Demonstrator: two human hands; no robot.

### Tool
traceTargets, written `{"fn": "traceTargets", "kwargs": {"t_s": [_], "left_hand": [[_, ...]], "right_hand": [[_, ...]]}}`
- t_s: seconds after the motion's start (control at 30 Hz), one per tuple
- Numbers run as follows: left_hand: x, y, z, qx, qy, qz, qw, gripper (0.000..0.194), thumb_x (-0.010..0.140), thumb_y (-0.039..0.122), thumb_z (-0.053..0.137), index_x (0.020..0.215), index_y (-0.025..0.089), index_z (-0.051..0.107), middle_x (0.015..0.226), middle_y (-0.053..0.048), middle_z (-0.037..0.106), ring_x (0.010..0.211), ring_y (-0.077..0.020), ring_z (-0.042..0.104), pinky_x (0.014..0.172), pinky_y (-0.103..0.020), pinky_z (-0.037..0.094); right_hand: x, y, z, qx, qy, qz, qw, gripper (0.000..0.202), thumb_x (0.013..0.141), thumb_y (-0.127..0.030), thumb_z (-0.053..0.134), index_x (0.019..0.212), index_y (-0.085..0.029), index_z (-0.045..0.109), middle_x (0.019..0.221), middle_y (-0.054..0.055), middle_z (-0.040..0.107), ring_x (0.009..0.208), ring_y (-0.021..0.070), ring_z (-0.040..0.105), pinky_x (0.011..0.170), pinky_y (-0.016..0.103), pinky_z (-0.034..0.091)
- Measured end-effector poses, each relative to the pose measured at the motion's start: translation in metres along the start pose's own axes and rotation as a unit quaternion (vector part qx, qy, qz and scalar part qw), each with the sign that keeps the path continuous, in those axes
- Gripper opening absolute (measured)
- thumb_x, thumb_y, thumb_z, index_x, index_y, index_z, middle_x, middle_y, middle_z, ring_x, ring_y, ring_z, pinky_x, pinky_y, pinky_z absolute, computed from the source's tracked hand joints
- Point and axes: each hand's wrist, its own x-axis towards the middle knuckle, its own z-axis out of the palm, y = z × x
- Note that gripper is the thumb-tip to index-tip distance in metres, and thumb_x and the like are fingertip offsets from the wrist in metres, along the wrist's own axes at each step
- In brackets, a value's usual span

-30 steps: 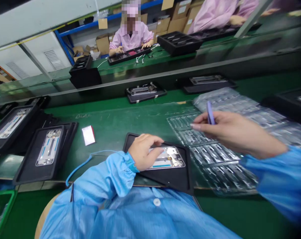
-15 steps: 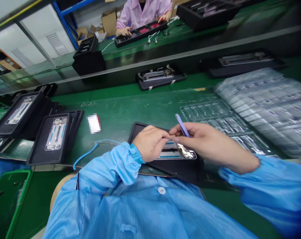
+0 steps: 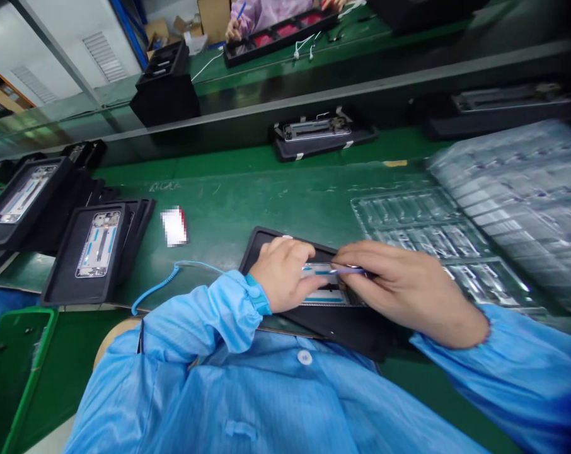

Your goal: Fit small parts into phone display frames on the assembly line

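Phone frame [image 3: 324, 294] is seen in the head view, the only one given, lying over the black tray [image 3: 256, 247] on the green table [image 3: 266, 195], directly before the person and partly hidden by both hands. It is judged to be mid-step: blue strips [image 3: 322, 300] are already seen on its face, and the purple tool [image 3: 350, 271] is held low over it, its tip pointed left, near the upper strip. Whether the frame is being touched by the tip cannot be told, nor how much is left to be done, since the right end is covered.

The frame is laid roughly flat, its long axis run from left to right across the person's front, whereas the tray's edges are turned askew to it. Which end is the top cannot be made out.

By the right hand [image 3: 401, 287], the tool is pinched between thumb and fingers. The left hand [image 3: 282, 276] is laid over the frame's left end, thumb and forefinger spread apart; the remaining fingers are bent and partly hidden, so whether anything is gripped beneath them cannot be told.
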Motion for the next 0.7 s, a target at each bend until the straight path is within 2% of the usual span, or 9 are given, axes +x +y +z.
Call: {"fn": "traceTargets", "kwargs": {"t_s": [0.1,0.23,0.43,0.57,0.7], "left_hand": [[-0.012,-0.007,-0.003,0.055,-0.080,0.004,0.995,0.072,0.089,0.066,0.092,0.138,0.020,0.065,0.146,-0.018,0.073,0.140,-0.0409,0.060,0.113,-0.060,0.047],[-0.018,-0.020,-0.010,0.049,-0.147,0.035,0.987,0.068,0.091,0.059,0.093,0.141,0.022,0.066,0.150,-0.014,0.075,0.140,-0.0378,0.060,0.113,-0.056,0.043],[-0.020,-0.025,-0.016,0.023,-0.150,0.073,0.986,0.064,0.091,0.048,0.095,0.141,0.021,0.067,0.153,-0.011,0.075,0.141,-0.0364,0.060,0.110,-0.053,0.040],[-0.022,-0.023,-0.019,0.010,-0.155,0.090,0.984,0.058,0.095,0.045,0.091,0.142,0.022,0.066,0.156,-0.011,0.074,0.142,-0.0360,0.059,0.110,-0.053,0.039],[-0.022,-0.021,-0.021,0.004,-0.161,0.098,0.982,0.056,0.097,0.043,0.089,0.143,0.022,0.065,0.158,-0.012,0.072,0.142,-0.0364,0.059,0.110,-0.054,0.039]], "right_hand": [[-0.013,0.016,0.010,-0.066,-0.018,-0.067,0.995,0.021,0.108,-0.019,0.058,0.115,-0.022,0.078,0.110,0.006,0.086,0.093,0.0232,0.083,0.078,0.035,0.064],[-0.025,0.021,0.021,-0.114,-0.044,-0.125,0.985,0.024,0.108,-0.014,0.057,0.116,-0.020,0.079,0.112,0.007,0.086,0.096,0.0221,0.082,0.079,0.034,0.062],[-0.028,0.014,0.031,-0.152,-0.073,-0.124,0.978,0.029,0.107,-0.010,0.052,0.116,-0.018,0.078,0.119,0.010,0.083,0.090,0.0220,0.079,0.071,0.034,0.058],[-0.031,0.016,0.032,-0.140,-0.080,-0.122,0.979,0.028,0.105,-0.005,0.053,0.117,-0.015,0.075,0.122,0.012,0.083,0.100,0.0236,0.080,0.080,0.035,0.061],[-0.033,0.014,0.030,-0.124,-0.084,-0.099,0.984,0.026,0.103,-0.005,0.056,0.118,-0.015,0.075,0.121,0.013,0.082,0.096,0.0237,0.078,0.078,0.036,0.060]]}}
